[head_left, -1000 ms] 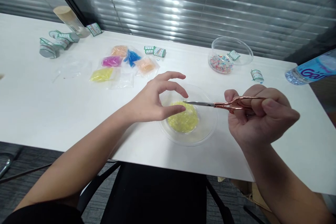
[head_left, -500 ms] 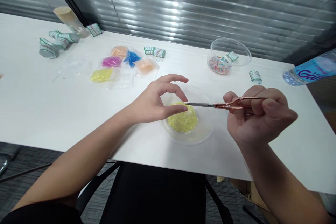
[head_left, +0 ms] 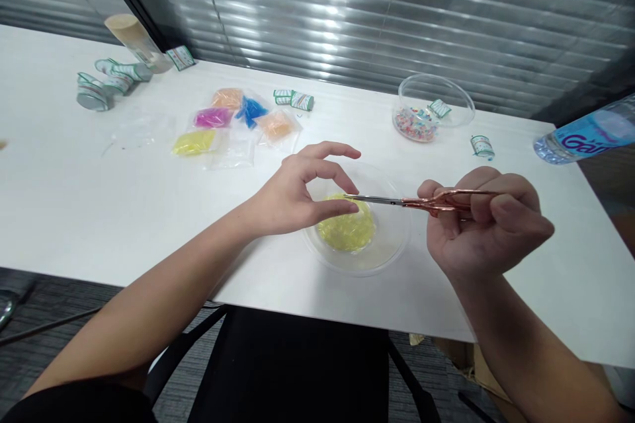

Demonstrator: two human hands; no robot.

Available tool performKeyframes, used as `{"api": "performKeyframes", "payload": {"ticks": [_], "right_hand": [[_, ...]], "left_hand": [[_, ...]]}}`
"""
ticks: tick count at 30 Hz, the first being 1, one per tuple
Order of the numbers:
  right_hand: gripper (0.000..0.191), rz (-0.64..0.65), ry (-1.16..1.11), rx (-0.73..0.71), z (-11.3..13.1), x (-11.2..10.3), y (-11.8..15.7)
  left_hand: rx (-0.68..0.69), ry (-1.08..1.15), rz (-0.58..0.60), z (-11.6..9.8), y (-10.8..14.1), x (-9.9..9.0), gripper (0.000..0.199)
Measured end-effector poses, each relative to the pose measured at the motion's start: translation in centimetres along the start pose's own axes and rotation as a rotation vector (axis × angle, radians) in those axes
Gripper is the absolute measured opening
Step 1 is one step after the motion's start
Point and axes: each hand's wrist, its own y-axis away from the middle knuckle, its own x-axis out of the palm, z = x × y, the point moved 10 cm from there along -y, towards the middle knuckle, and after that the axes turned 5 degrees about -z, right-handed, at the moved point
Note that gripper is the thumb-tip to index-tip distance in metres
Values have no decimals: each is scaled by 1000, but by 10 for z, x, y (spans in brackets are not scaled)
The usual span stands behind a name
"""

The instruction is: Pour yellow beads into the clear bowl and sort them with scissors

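Note:
My left hand (head_left: 297,195) is curved in a C over a clear round bowl (head_left: 389,254); thumb and index fingertips are apart, with a narrow gap. Any tiny or clear piece between them is not visible. My right hand (head_left: 489,225) grips a pair of copper-handled scissors (head_left: 421,203). Their silver blades look closed and point left, tips between my left thumb and index finger. Whether the tips touch the fingers, I cannot tell. Under the left fingers lies a glossy yellow mass (head_left: 347,228) in the bowl.
Small packets of yellow (head_left: 194,143), pink (head_left: 213,117), blue (head_left: 251,110) and orange (head_left: 275,125) material lie behind my left hand. A clear tub (head_left: 417,124) with colourful bits and a bottle (head_left: 585,135) stand right. Patterned rolls (head_left: 301,101) and a wooden-lidded jar (head_left: 131,33) sit near the blinds.
My right hand and the scissors have shifted slightly left. The left hand keeps its curved shape, and the view has moved a little.

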Motion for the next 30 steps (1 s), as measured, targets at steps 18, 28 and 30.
{"api": "performKeyframes", "payload": {"ticks": [18, 28, 30], "right_hand": [[28, 55, -43, 35, -1, 3, 1], [28, 144, -39, -39, 8, 10, 4], [29, 201, -2, -193, 22, 17, 8]], "left_hand": [[7, 3, 5, 0, 0, 1, 14], [62, 16, -11, -5, 1, 0, 13], [93, 4, -16, -7, 1, -1, 12]]}}
